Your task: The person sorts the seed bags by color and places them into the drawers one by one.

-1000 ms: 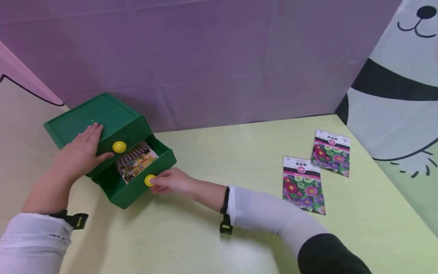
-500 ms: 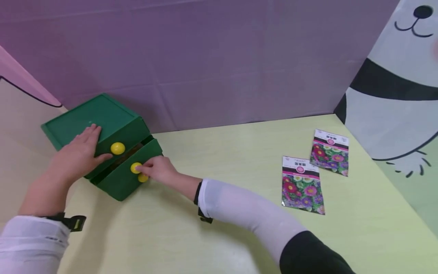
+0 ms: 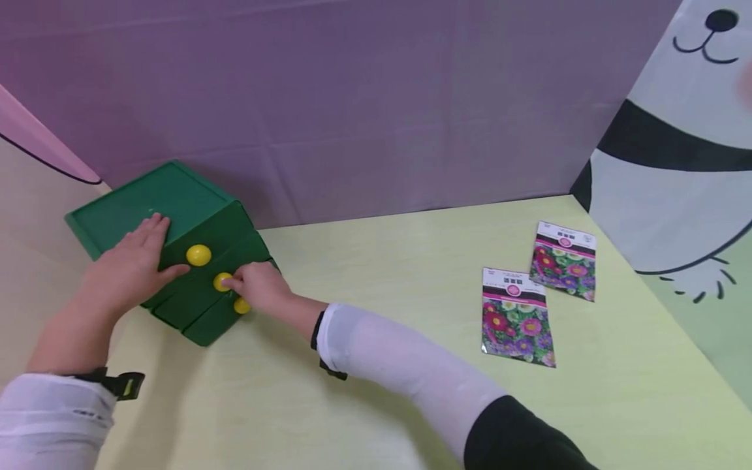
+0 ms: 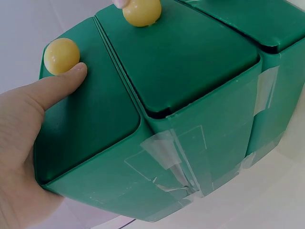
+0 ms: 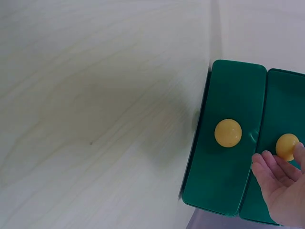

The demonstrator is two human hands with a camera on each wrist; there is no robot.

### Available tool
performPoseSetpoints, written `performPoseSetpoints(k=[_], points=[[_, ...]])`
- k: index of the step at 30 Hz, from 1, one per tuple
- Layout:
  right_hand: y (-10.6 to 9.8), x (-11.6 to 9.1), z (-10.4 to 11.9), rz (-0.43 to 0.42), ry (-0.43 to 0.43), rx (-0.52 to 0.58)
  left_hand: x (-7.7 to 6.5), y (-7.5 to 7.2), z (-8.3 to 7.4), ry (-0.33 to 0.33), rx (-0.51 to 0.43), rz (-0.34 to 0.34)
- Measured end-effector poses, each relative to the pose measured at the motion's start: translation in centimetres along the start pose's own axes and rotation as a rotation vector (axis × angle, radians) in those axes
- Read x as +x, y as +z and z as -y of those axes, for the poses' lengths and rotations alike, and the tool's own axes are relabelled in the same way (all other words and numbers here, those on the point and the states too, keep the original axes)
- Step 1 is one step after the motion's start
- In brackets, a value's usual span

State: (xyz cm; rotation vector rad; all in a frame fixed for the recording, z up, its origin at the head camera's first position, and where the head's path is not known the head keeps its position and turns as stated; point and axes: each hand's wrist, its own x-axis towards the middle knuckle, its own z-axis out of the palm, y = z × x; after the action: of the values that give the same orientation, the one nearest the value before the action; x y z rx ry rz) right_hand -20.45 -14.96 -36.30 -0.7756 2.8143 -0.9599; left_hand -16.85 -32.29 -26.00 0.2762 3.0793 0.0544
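A green three-drawer cabinet (image 3: 158, 202) with round yellow knobs stands at the left of the table, and all its drawers look pushed in. My left hand (image 3: 126, 271) rests on its top, fingers laid flat. The left thumb (image 4: 71, 78) lies on the top drawer's front, beside the top knob (image 4: 62, 56). My right hand (image 3: 261, 287) is at the middle drawer, its thumb and fingers around the middle knob (image 5: 287, 145). Below that, the bottom knob (image 5: 228, 133) is untouched. The drawers' insides are hidden.
Two flower-printed packets, the nearer one (image 3: 518, 316) and the farther one (image 3: 564, 261), lie at the right of the pale table (image 3: 364, 261). A purple cloth wall (image 3: 352, 117) rises behind the cabinet. Clear tape (image 4: 167, 155) joins the cabinet's units.
The middle drawer has slid in from well open, hiding the picture-printed item inside. My right hand moved leftward with its knob. My left hand has stayed on the cabinet's top.
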Motion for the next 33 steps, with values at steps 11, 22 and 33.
performPoseSetpoints(k=[11,22,33], points=[[0.4,0.4,-0.1,-0.019,-0.009,-0.004,0.1,0.0,0.1,-0.003,0.015,-0.005],[-2.3,0.9,1.1,-0.026,-0.014,0.006,0.4,-0.1,0.1,-0.001,0.015,0.019],[-3.7,0.8,3.2,0.044,0.02,0.106,0.5,-2.1,1.0,0.004,-0.186,0.179]])
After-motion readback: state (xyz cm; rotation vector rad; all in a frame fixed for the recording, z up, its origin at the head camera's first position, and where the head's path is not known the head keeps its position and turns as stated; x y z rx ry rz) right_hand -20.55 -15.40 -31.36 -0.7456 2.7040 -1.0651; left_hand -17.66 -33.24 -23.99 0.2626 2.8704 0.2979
